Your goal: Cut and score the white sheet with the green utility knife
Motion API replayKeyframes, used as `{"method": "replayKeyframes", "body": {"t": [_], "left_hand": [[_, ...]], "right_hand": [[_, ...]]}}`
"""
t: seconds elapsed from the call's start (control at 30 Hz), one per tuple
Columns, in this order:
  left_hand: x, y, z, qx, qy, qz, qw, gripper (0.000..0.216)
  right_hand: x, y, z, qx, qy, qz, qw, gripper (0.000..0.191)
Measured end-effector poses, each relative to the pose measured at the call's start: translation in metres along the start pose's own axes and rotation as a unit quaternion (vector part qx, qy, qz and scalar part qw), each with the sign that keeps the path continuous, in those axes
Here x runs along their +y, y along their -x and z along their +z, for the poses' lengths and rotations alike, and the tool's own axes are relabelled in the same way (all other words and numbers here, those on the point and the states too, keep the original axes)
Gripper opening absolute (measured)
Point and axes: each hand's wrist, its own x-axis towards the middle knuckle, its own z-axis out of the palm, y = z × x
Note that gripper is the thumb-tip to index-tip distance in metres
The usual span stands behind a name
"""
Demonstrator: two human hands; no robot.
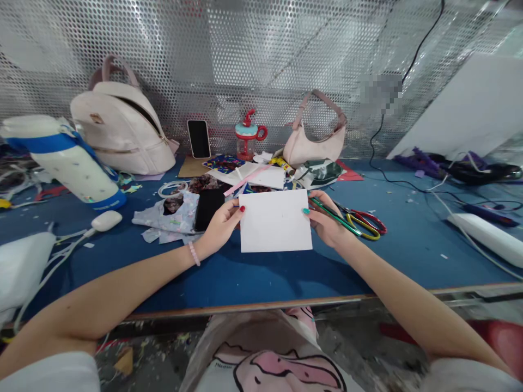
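Observation:
I hold a white sheet of paper (275,220) above the blue table (253,277), one hand at each upper corner. My left hand (220,226) pinches the left edge, thumb on the front. My right hand (327,220) pinches the right edge and also grips a green pencil (335,216) that points away to the right. Scissors with red and yellow handles (365,222) lie on the table just right of that hand.
Behind the paper lie fabric scraps (171,212), a black phone (208,207) and paper cuttings. At the back stand a cream backpack (122,128), an upright phone (198,138), a small cup (247,140) and a pink handbag (316,142). A white bottle (69,160) lies at left. Cables (449,201) run at right.

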Motion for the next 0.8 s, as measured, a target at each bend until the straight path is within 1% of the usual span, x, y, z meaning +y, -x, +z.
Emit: {"method": "replayKeyframes", "body": {"t": [0.13, 0.23, 0.33, 0.4, 0.43, 0.5, 0.53, 0.57, 0.6, 0.67, 0.73, 0.77, 0.8], "left_hand": [[-0.003, 0.000, 0.001, -0.018, 0.012, -0.017, 1.000, 0.046], [-0.003, 0.002, 0.001, -0.031, 0.001, -0.011, 0.999, 0.045], [-0.003, 0.002, 0.000, -0.034, -0.026, -0.001, 0.999, 0.043], [-0.006, 0.000, -0.001, -0.046, -0.047, -0.010, 0.998, 0.044], [-0.008, -0.001, -0.002, -0.057, -0.060, -0.018, 0.996, 0.046], [-0.013, -0.002, -0.002, -0.077, -0.084, -0.036, 0.993, 0.054], [-0.015, -0.002, -0.002, -0.085, -0.106, -0.038, 0.990, 0.058], [-0.017, -0.002, -0.002, -0.090, -0.140, -0.030, 0.986, 0.061], [-0.018, -0.001, -0.001, -0.093, -0.179, -0.015, 0.979, 0.064], [-0.017, 0.002, -0.001, -0.098, -0.251, 0.023, 0.963, 0.066], [-0.012, 0.007, 0.000, -0.109, -0.302, 0.056, 0.945, 0.070], [-0.009, 0.009, 0.000, -0.119, -0.322, 0.070, 0.937, 0.071], [-0.006, 0.012, 0.001, -0.138, -0.355, 0.088, 0.921, 0.070]], "right_hand": [[-0.002, 0.001, 0.002, -0.005, -0.014, 0.008, 1.000, 0.039], [-0.002, 0.001, 0.003, -0.009, -0.001, 0.003, 1.000, 0.039], [-0.001, 0.000, 0.002, -0.017, 0.033, -0.016, 0.999, 0.029], [0.001, -0.002, -0.002, 0.012, 0.085, -0.049, 0.995, 0.021], [0.002, -0.003, -0.004, 0.036, 0.116, -0.071, 0.990, 0.021], [0.003, -0.003, -0.010, 0.074, 0.172, -0.107, 0.976, 0.029], [0.003, -0.003, -0.012, 0.071, 0.191, -0.114, 0.972, 0.034], [0.002, -0.002, -0.013, 0.049, 0.203, -0.113, 0.971, 0.038], [0.002, -0.001, -0.013, 0.009, 0.207, -0.104, 0.973, 0.040], [0.000, 0.002, -0.011, -0.093, 0.209, -0.069, 0.971, 0.038], [-0.001, 0.005, -0.007, -0.188, 0.213, -0.034, 0.958, 0.034], [-0.001, 0.006, -0.004, -0.223, 0.224, -0.020, 0.949, 0.033], [-0.002, 0.007, -0.003, -0.249, 0.241, -0.011, 0.938, 0.031]]}}
